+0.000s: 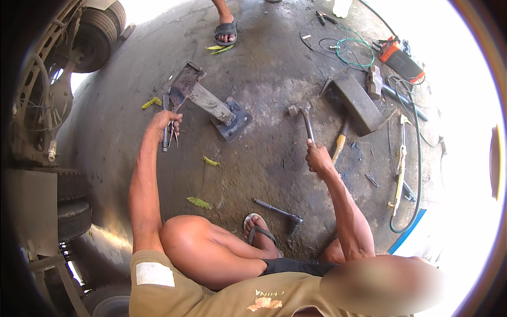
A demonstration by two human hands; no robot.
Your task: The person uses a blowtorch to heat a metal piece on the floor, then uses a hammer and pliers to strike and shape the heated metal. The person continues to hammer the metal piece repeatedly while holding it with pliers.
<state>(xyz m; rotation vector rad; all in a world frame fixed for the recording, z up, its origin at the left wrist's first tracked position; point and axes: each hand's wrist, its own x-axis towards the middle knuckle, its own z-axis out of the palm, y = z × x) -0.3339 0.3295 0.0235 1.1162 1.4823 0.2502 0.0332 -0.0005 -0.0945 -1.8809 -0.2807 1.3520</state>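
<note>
My left hand (170,120) is closed around plier-like tool handles (175,139), reaching out beside a steel bracket. A dark metal rod (165,138) runs alongside the same hand; whether the fingers also grip it is unclear. The bracket (208,103) lies on the ground, a rusty channel at one end and a flat plate at the other. In my right hand (318,157) is a hammer (308,124), held by its handle with the head pointing away from me. A ratchet wrench (277,210) rests on the ground near my foot.
A dark steel block (355,103) sits at right, by a sledgehammer (375,83) and a wooden handle (339,145). Beyond are an orange-black machine (401,59), cables and a gas torch (401,158). Another person's sandaled foot (226,33) stands ahead. Vehicle wheels (92,39) line the left.
</note>
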